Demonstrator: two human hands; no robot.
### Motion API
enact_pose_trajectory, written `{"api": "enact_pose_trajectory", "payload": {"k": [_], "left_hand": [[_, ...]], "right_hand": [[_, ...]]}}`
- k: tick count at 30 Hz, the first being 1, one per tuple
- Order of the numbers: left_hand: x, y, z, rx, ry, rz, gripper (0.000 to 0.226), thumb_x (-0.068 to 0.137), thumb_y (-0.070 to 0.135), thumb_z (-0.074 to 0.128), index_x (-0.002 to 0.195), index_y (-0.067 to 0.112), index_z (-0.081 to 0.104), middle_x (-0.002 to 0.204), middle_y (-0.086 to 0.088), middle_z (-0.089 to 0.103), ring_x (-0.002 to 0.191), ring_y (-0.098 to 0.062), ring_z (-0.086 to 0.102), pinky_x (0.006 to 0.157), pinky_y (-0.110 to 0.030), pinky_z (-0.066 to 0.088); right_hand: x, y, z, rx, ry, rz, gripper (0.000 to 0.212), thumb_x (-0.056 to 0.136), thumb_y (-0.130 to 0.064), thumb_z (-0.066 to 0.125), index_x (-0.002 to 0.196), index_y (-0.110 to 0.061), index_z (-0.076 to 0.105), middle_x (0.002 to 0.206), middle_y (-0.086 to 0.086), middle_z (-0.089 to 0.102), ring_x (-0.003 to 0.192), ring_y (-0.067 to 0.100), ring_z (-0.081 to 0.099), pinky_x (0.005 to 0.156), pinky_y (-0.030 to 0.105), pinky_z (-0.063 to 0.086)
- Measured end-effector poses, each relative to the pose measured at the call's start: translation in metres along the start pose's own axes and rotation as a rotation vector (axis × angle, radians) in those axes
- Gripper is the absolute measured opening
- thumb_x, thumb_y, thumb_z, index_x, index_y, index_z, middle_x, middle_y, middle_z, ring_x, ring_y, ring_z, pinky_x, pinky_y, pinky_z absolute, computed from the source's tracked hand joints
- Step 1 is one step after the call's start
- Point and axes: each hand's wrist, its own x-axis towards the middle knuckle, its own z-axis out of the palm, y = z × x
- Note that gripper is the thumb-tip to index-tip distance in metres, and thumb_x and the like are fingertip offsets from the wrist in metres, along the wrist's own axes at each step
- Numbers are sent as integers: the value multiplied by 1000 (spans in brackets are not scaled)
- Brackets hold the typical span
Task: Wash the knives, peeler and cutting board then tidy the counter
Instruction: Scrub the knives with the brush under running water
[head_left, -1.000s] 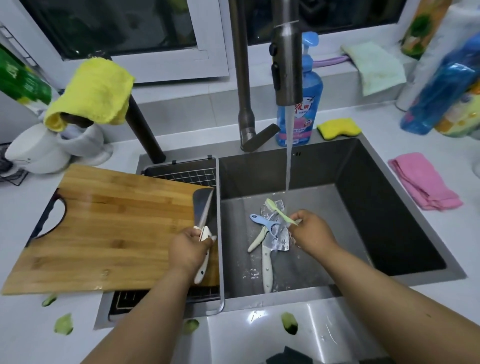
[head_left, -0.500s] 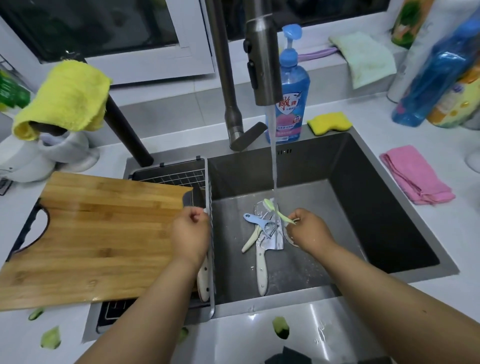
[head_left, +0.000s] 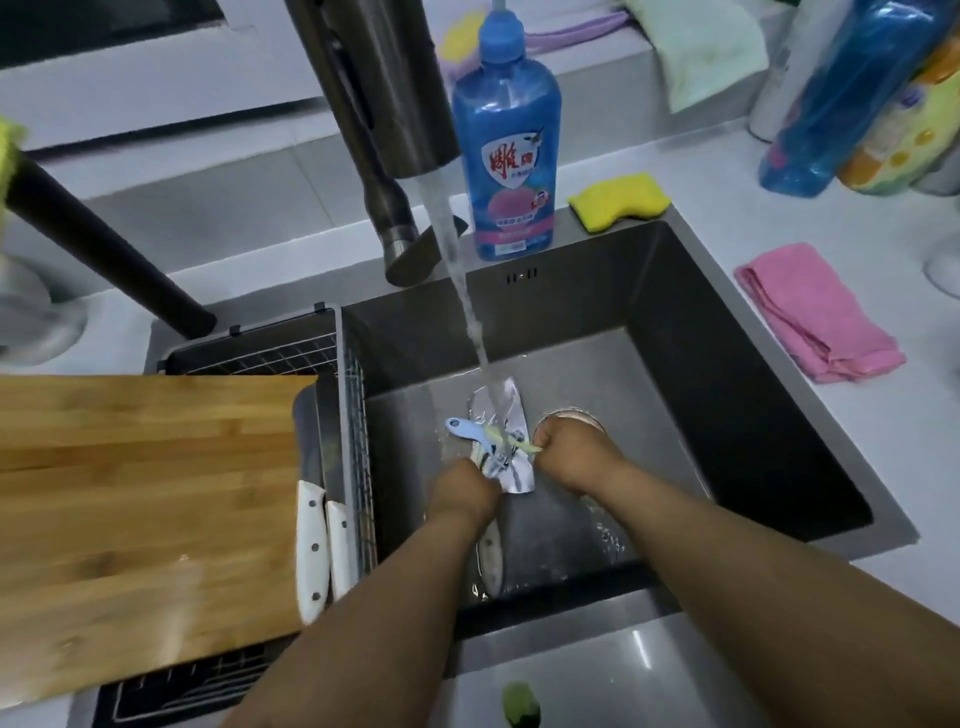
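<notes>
Water from the tap falls on the wide blade of a cleaver (head_left: 503, 410) lying in the sink (head_left: 727, 415). My left hand (head_left: 462, 493) grips its white handle, whose end sticks out below my fist. My right hand (head_left: 571, 452) pinches a thin green-handled utensil (head_left: 511, 441) over the blade. A blue peeler (head_left: 465, 428) lies across the blade beside it. Two white-handled knives (head_left: 311, 545) lie side by side in the wire rack (head_left: 356, 415), against the right edge of the wooden cutting board (head_left: 130, 519) that rests over the rack.
Behind the sink stand a blue dish soap bottle (head_left: 506, 156) and a yellow sponge (head_left: 618, 200). A pink cloth (head_left: 815, 317) lies on the right counter. The faucet (head_left: 384, 104) hangs above the sink. A green peel scrap (head_left: 519, 709) sits on the front ledge.
My left hand has let go of the knife laid in the rack and has moved into the sink onto the cleaver handle. My right hand stays on the green-handled utensil.
</notes>
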Motion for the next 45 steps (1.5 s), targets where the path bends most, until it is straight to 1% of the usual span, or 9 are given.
{"api": "enact_pose_trajectory", "payload": {"k": [4, 7, 14, 21, 27, 30, 34, 39, 45], "left_hand": [[18, -14, 26, 103, -66, -46, 54, 87, 30, 59, 138, 19, 46, 122, -13, 62, 107, -31, 60, 86, -27, 47], [28, -15, 35, 197, -93, -56, 48, 90, 34, 57, 133, 14, 51, 130, -10, 56, 106, -27, 57, 84, -23, 41], [37, -19, 43, 189, -110, -143, 39, 82, 26, 59, 117, 10, 63, 109, -8, 68, 90, -25, 65, 84, -27, 51], [22, -11, 30, -30, -110, -134, 82, 59, 38, 73, 134, 14, 51, 103, -10, 70, 98, -27, 66, 89, -36, 54], [-2, -6, 4, -172, 1, -84, 36, 80, 29, 67, 112, 13, 60, 110, -9, 67, 102, -25, 63, 89, -29, 51], [-16, -11, -11, -101, 28, -38, 51, 81, 35, 66, 125, 15, 53, 117, -9, 65, 107, -26, 62, 90, -24, 47], [-38, -16, -26, 23, 4, -8, 59, 78, 42, 70, 126, 11, 54, 118, -10, 64, 106, -27, 62, 79, -22, 45], [-63, -12, -33, 12, 56, 90, 18, 81, 31, 68, 94, 20, 60, 103, -8, 69, 96, -25, 65, 67, -21, 39], [-69, -12, -36, -57, 139, 149, 29, 76, 35, 73, 76, 20, 48, 81, -6, 64, 76, -28, 64, 60, -27, 45]], "right_hand": [[10, 10, 2, 12, -48, 44, 10, 81, -9, 51, 82, -16, 58, 72, 4, 55, 81, 28, 58, 65, 25, 40], [16, 19, 6, 43, -27, 89, 17, 83, -9, 52, 94, -11, 65, 98, 12, 65, 92, 29, 61, 68, 24, 39], [21, 29, 10, 107, 21, 111, 18, 87, -18, 55, 99, -12, 65, 106, 10, 66, 95, 29, 61, 70, 22, 37], [14, 25, 0, 74, 55, 102, 11, 84, -17, 54, 78, -15, 64, 95, 10, 68, 88, 31, 62, 69, 24, 43], [-4, 22, -17, 129, 73, 126, 17, 83, -16, 55, 99, -17, 61, 103, 7, 66, 95, 29, 62, 71, 24, 43], [-18, 25, -26, 157, 77, 114, 16, 82, -14, 57, 97, -17, 62, 98, 7, 67, 93, 28, 63, 68, 23, 39], [-37, 30, -35, 240, 69, 75, 10, 83, -13, 56, 81, -22, 58, 73, 0, 58, 70, 23, 57, 59, 22, 41], [-59, 27, -24, 270, -134, 13, 12, 83, -12, 64, 76, -20, 62, 56, -1, 56, 45, 11, 49, 44, 18, 39], [-56, 22, -33, 156, 139, -45, 5, 82, -16, 67, 86, -17, 70, 86, 4, 70, 79, 19, 62, 61, 22, 37]]}}
